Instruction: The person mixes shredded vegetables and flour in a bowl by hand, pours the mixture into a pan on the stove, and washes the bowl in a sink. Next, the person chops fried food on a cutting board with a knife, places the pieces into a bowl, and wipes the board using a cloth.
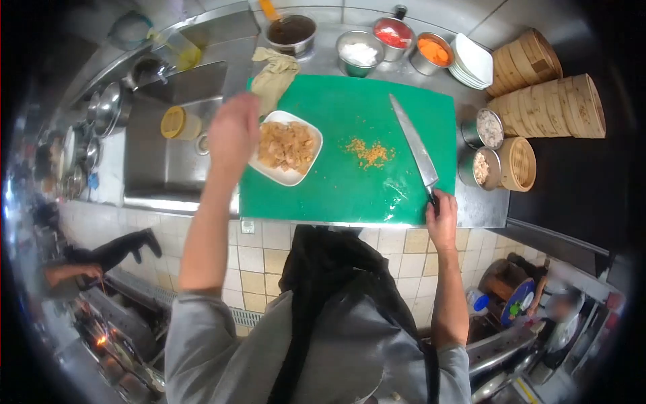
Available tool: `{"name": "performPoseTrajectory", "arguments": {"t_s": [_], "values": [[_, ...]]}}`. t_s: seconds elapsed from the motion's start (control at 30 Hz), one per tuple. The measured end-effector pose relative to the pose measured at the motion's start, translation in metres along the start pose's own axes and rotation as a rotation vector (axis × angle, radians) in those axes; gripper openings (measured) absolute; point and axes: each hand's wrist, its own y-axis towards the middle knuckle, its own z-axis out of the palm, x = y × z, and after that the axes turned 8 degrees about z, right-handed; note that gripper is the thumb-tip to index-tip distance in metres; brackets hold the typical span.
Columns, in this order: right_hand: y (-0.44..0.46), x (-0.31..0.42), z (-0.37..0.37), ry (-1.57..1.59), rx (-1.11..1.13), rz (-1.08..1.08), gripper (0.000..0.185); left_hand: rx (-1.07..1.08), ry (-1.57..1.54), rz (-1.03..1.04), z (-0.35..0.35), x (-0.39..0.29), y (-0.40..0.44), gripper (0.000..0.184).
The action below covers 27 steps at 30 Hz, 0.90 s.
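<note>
My right hand (441,217) is closed around the black handle of a kitchen knife (414,141). Its long blade lies over the right side of a green cutting board (323,202), tip pointing to the back. My left hand (234,131) is raised near the board's left edge, beside a white dish (291,179). It is blurred and its fingers are not clear. Pale brown chopped food (288,145) fills the dish. Finely chopped orange-brown bits (369,153) are scattered mid-board, between dish and knife. A beige cloth (274,75) lies across the board's back left corner.
Behind the board stand a saucepan (291,47) and metal containers of white (359,54), red (393,38) and orange food (434,51). White plates (472,62) and bamboo steamers (548,108) are at right. A sink (175,158) is left, with a yellow-lidded jar (180,123). Other people work behind.
</note>
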Motion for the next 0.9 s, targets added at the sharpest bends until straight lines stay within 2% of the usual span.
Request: {"name": "performPoseTrajectory", "arguments": {"t_s": [0.1, 0.17, 0.2, 0.27, 0.3, 0.37, 0.5, 0.57, 0.67, 0.8, 0.9], "values": [[0.002, -0.003, -0.003, -0.005, -0.014, 0.104, 0.04, 0.096, -0.048, -0.062, 0.045, 0.051, 0.038, 0.03], [0.009, 0.002, -0.004, -0.032, -0.025, 0.129, 0.04, 0.243, 0.094, -0.112, 0.08, 0.073, 0.053, 0.039], [0.012, 0.005, -0.003, -0.04, -0.025, 0.143, 0.041, 0.249, 0.088, -0.109, 0.092, 0.075, 0.059, 0.039], [0.02, 0.009, -0.004, -0.049, -0.02, 0.151, 0.041, 0.431, 0.049, -0.282, 0.109, 0.074, 0.069, 0.038], [0.021, 0.01, -0.003, -0.056, -0.019, 0.157, 0.042, 0.438, 0.053, -0.279, 0.113, 0.075, 0.071, 0.038], [0.02, 0.01, -0.002, -0.046, -0.022, 0.171, 0.042, 0.608, 0.037, -0.128, 0.121, 0.073, 0.079, 0.031], [0.014, 0.011, 0.001, -0.042, -0.032, 0.185, 0.042, 0.7, 0.006, -0.097, 0.132, 0.047, 0.093, 0.036], [0.014, 0.009, 0.003, -0.038, -0.025, 0.198, 0.042, 0.745, -0.101, -0.009, 0.139, 0.03, 0.098, 0.024], [0.014, 0.009, 0.002, -0.038, -0.024, 0.199, 0.042, 0.873, -0.124, 0.117, 0.157, 0.007, 0.099, 0.024], [0.014, 0.006, 0.005, -0.04, -0.034, 0.184, 0.041, 0.847, -0.128, 0.145, 0.157, -0.031, 0.092, 0.026], [0.013, 0.003, 0.009, -0.016, -0.054, 0.202, 0.041, 0.913, -0.089, 0.185, 0.155, -0.063, 0.087, 0.028]]}}
